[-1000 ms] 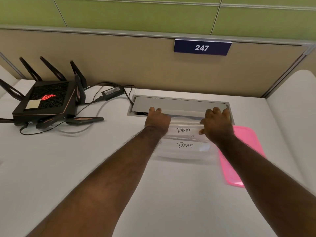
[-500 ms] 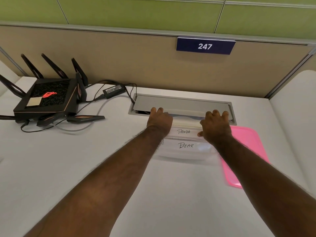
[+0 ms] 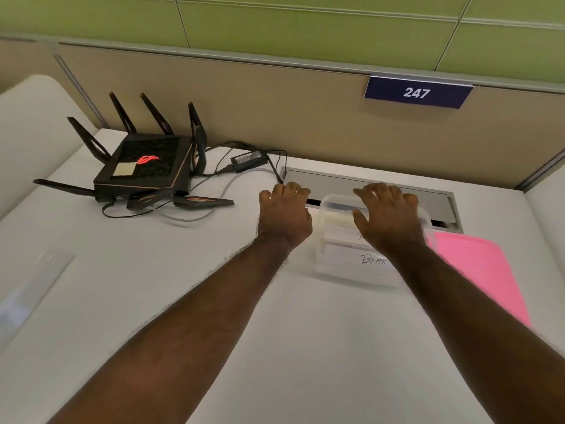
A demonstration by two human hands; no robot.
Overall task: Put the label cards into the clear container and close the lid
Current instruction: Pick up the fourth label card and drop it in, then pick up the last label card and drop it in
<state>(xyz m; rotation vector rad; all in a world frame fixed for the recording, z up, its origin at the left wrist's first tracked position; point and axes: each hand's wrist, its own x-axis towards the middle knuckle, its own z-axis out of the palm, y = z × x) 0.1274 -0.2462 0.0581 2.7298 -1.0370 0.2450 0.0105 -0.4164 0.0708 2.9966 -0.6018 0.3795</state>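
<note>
The white desk (image 3: 275, 347) lay bare across its whole near half, bounded at the back by a tan partition wall (image 3: 275, 111) and at both sides by pale rounded dividers. A grey metal cable tray (image 3: 382, 186) was sunk into the desk along its back edge. The clear rectangular plastic container (image 3: 345, 255) stood just in front of that tray, its far edge touching or overlapping the tray's lip. A flat pink plastic lid (image 3: 477, 270) lay on the desk just right of the container, partly under the right forearm.

The left hand (image 3: 284, 215) rested palm down beside the container's left wall, fingers loosely curled and spread, gripping nothing; whether it touched the wall could not be told. The right hand (image 3: 388, 218) lay open and flat over the container's far right part, fingers spread, grasping nothing.

Inside the container at least two white label cards (image 3: 367, 260) showed; one read "BEAR", the other was mostly hidden by the right hand. One black router with eight antennas (image 3: 143, 166) sat well to the left, with one black power adapter (image 3: 249, 159) and its cables behind. One navy sign reading 247 (image 3: 417, 93) hung on the partition.
</note>
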